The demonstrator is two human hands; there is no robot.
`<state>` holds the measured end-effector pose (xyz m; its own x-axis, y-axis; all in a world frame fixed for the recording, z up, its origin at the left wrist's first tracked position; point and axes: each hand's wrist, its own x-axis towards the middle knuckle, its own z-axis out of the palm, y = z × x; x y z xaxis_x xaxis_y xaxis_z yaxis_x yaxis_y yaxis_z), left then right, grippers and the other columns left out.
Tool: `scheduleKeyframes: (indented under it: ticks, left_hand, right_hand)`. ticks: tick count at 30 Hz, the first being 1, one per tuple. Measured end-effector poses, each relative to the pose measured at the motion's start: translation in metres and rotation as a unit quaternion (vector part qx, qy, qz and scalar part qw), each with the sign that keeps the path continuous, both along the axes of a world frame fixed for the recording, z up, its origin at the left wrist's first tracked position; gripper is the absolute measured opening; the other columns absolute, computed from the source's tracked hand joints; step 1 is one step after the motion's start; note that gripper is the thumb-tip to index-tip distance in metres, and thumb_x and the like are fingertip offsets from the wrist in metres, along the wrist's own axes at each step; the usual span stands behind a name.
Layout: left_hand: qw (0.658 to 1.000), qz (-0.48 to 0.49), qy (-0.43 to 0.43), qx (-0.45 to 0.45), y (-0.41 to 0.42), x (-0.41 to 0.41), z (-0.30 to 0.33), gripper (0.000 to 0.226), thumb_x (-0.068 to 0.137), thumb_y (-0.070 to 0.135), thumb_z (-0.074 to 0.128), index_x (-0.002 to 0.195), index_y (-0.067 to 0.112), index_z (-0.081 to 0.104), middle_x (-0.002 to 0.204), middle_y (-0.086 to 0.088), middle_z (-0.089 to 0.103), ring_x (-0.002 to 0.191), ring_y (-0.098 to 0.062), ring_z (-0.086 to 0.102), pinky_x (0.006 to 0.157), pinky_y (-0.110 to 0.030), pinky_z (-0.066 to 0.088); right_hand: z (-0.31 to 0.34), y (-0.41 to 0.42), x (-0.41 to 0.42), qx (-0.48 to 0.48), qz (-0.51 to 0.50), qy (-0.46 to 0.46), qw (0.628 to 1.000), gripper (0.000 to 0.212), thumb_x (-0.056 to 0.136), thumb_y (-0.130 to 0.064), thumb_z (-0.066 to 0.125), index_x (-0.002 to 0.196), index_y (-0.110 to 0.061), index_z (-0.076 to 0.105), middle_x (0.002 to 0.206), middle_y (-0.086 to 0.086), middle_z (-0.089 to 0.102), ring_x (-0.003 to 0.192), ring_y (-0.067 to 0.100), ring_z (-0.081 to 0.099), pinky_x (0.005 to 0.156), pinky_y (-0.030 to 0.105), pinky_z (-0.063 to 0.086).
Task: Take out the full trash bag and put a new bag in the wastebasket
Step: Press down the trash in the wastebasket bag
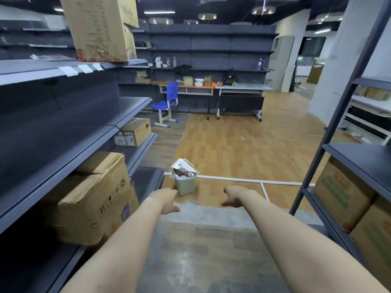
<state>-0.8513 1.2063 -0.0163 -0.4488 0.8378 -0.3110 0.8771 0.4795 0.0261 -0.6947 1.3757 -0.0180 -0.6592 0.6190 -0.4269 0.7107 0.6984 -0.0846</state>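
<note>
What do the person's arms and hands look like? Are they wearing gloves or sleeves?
No gloves and no sleeves show. Both forearms are bare all the way from the bottom of the picture to the wrists. The left hand and the right hand are bare too, with no watch, bracelet or ring that I can make out, though the picture is a little blurry.

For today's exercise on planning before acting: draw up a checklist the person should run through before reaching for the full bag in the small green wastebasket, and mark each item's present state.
1. Left hand free: ok, holds nothing.
2. Right hand free: ok, holds nothing.
3. Small pale green plastic wastebasket upright on the floor: ok.
4. White bag liner full: ok, paper scraps pile above the rim.
5. Hands at the bag: not ok, both short of it.
6. New bag at hand: cannot tell, none in view.
</note>
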Motion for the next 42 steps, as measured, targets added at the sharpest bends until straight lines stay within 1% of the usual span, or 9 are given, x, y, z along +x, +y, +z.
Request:
scheduleKeyframes:
  ticks: [7, 11, 17, 22, 28, 32, 37, 40, 42]
  left_hand:
    - [0.999, 0.018, -0.020, 0.029, 0.105, -0.109, 0.015, 0.047, 0.090, 0.038, 0.054, 0.128, 0.013, 0.046, 0.131, -0.005, 0.051, 0.117, -0.023, 0.051, 0.083, -0.031, 0.042]
    - [0.999, 0.021, -0.023, 0.032, 0.154, -0.161, 0.020, 0.045, 0.089, 0.036, 0.054, 0.130, 0.020, 0.046, 0.127, -0.004, 0.054, 0.115, -0.022, 0.053, 0.088, -0.032, 0.045]
    - [0.999, 0.039, -0.029, 0.013, 0.219, -0.219, 0.005, 0.043, 0.088, 0.039, 0.054, 0.124, 0.015, 0.049, 0.120, -0.005, 0.056, 0.110, -0.023, 0.055, 0.081, -0.031, 0.044]
    - [0.997, 0.062, -0.040, 0.004, 0.282, -0.266, -0.012, 0.041, 0.088, 0.039, 0.053, 0.119, 0.012, 0.051, 0.119, -0.006, 0.056, 0.093, -0.021, 0.051, 0.073, -0.029, 0.039]
    - [0.995, 0.087, -0.055, -0.008, 0.366, -0.328, -0.030, 0.045, 0.088, 0.041, 0.056, 0.122, 0.013, 0.050, 0.120, -0.008, 0.055, 0.109, -0.025, 0.055, 0.082, -0.033, 0.044]
    - [0.991, 0.107, -0.080, 0.011, 0.409, -0.361, -0.035, 0.039, 0.087, 0.036, 0.056, 0.118, 0.012, 0.051, 0.118, -0.009, 0.056, 0.102, -0.024, 0.056, 0.081, -0.033, 0.044]
    - [0.991, 0.115, -0.068, -0.004, 0.440, -0.409, -0.046, 0.035, 0.090, 0.032, 0.053, 0.118, 0.010, 0.051, 0.117, -0.008, 0.055, 0.088, -0.023, 0.049, 0.070, -0.029, 0.037]
    - [0.990, 0.118, -0.077, -0.006, 0.464, -0.446, -0.057, 0.039, 0.090, 0.032, 0.053, 0.123, 0.010, 0.051, 0.119, -0.009, 0.055, 0.102, -0.027, 0.055, 0.074, -0.031, 0.040]
    - [0.989, 0.119, -0.084, -0.015, 0.481, -0.471, -0.069, 0.034, 0.090, 0.032, 0.053, 0.118, 0.011, 0.052, 0.115, -0.008, 0.054, 0.097, -0.026, 0.054, 0.074, -0.032, 0.040]
  right_hand:
    - [0.019, 0.090, -0.119, 0.013, 0.024, -0.001, 1.000, 0.050, 0.092, -0.036, 0.053, 0.133, -0.007, 0.048, 0.135, 0.011, 0.054, 0.124, 0.027, 0.050, 0.100, 0.032, 0.042]
    - [0.023, 0.141, -0.168, 0.017, 0.025, 0.005, 1.000, 0.052, 0.092, -0.037, 0.053, 0.136, -0.009, 0.045, 0.137, 0.012, 0.051, 0.124, 0.028, 0.050, 0.098, 0.031, 0.041]
    - [0.005, 0.219, -0.220, 0.005, 0.018, -0.018, 1.000, 0.053, 0.092, -0.036, 0.053, 0.136, -0.008, 0.043, 0.136, 0.012, 0.051, 0.123, 0.028, 0.050, 0.095, 0.032, 0.042]
    - [-0.020, 0.295, -0.271, -0.008, 0.022, -0.029, 0.999, 0.057, 0.091, -0.038, 0.055, 0.137, -0.008, 0.041, 0.140, 0.011, 0.048, 0.126, 0.027, 0.048, 0.104, 0.035, 0.041]
    - [-0.041, 0.390, -0.345, -0.017, 0.052, -0.046, 0.997, 0.061, 0.090, -0.039, 0.055, 0.140, -0.008, 0.038, 0.143, 0.009, 0.046, 0.129, 0.027, 0.046, 0.106, 0.036, 0.040]
    - [-0.051, 0.443, -0.397, -0.015, 0.077, -0.051, 0.996, 0.060, 0.090, -0.038, 0.054, 0.140, -0.008, 0.038, 0.143, 0.010, 0.045, 0.129, 0.026, 0.046, 0.106, 0.035, 0.040]
    - [-0.066, 0.484, -0.456, -0.032, 0.105, -0.060, 0.992, 0.062, 0.091, -0.037, 0.052, 0.143, -0.009, 0.033, 0.146, 0.009, 0.042, 0.131, 0.026, 0.044, 0.106, 0.034, 0.039]
    - [-0.081, 0.507, -0.490, -0.038, 0.113, -0.075, 0.990, 0.060, 0.092, -0.037, 0.052, 0.142, -0.009, 0.035, 0.145, 0.011, 0.043, 0.131, 0.026, 0.044, 0.106, 0.034, 0.039]
    - [-0.093, 0.522, -0.513, -0.043, 0.112, -0.083, 0.989, 0.059, 0.092, -0.038, 0.052, 0.140, -0.008, 0.037, 0.144, 0.011, 0.044, 0.130, 0.026, 0.045, 0.105, 0.034, 0.039]
